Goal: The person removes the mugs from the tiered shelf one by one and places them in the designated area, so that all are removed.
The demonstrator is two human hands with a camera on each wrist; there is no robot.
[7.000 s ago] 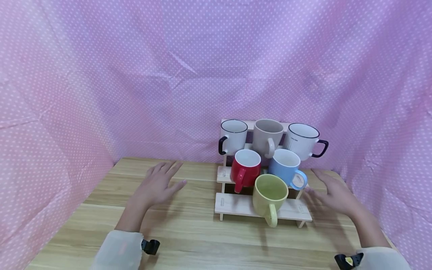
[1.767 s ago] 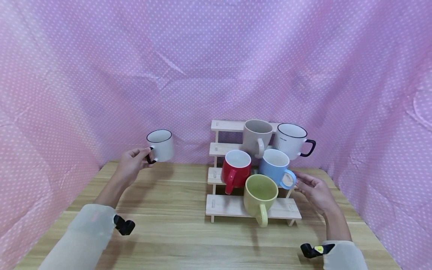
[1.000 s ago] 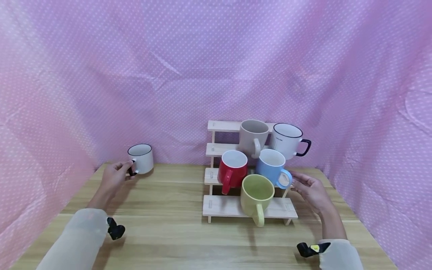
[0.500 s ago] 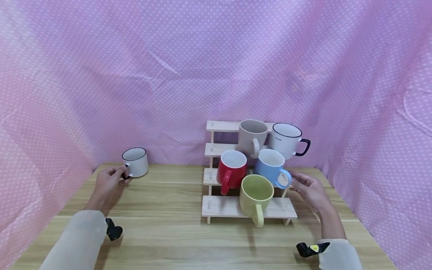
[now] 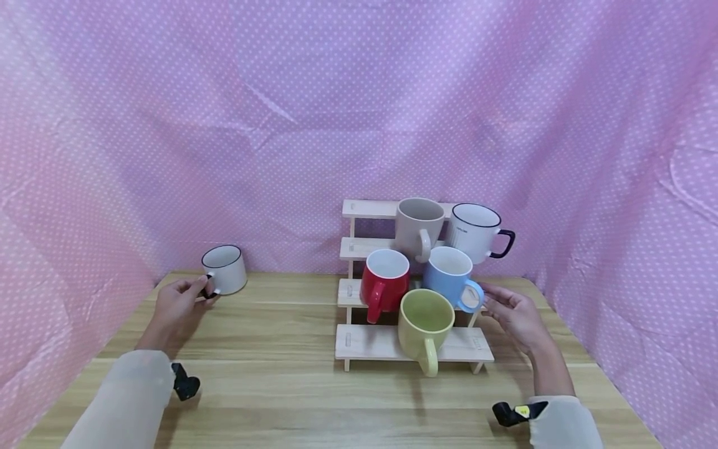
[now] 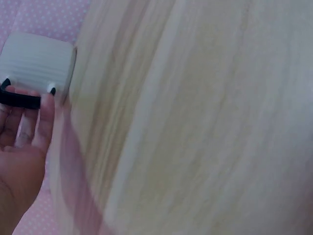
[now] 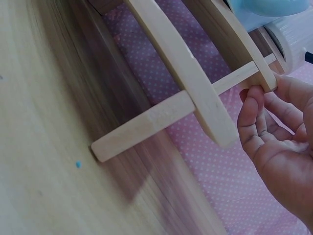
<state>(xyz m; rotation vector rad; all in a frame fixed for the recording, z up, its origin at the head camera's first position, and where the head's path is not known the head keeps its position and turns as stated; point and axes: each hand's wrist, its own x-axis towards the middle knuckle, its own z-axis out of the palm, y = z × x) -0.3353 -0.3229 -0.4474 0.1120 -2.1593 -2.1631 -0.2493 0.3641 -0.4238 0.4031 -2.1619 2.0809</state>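
At the far left corner of the table, a white mug (image 5: 230, 278) with a dark rim stands upright. My left hand (image 5: 174, 305) pinches its black handle (image 6: 20, 100), with fingertips reaching through the loop in the left wrist view. On the right, a tiered wooden rack (image 5: 367, 343) bears several mugs. My right hand (image 5: 518, 321) grips the right end of one of its boards (image 7: 254, 68), thumb above and fingers below. Nearest to that hand is the light blue mug (image 5: 447, 279), whose handle overlaps my fingertips in the head view.
Also on the rack are a red mug (image 5: 387, 282), a yellow-green mug (image 5: 423, 324), a grey mug (image 5: 415, 227) and a second white mug (image 5: 471, 236) with a black handle. Polka-dot cloth (image 5: 336, 125) hangs behind the wooden table (image 5: 280, 386) and along its sides.
The white mug has gone from the rack's upper left, carried left and lowered onto the table. My right hand has come to the rack's board. Over the last half second almost nothing moves.
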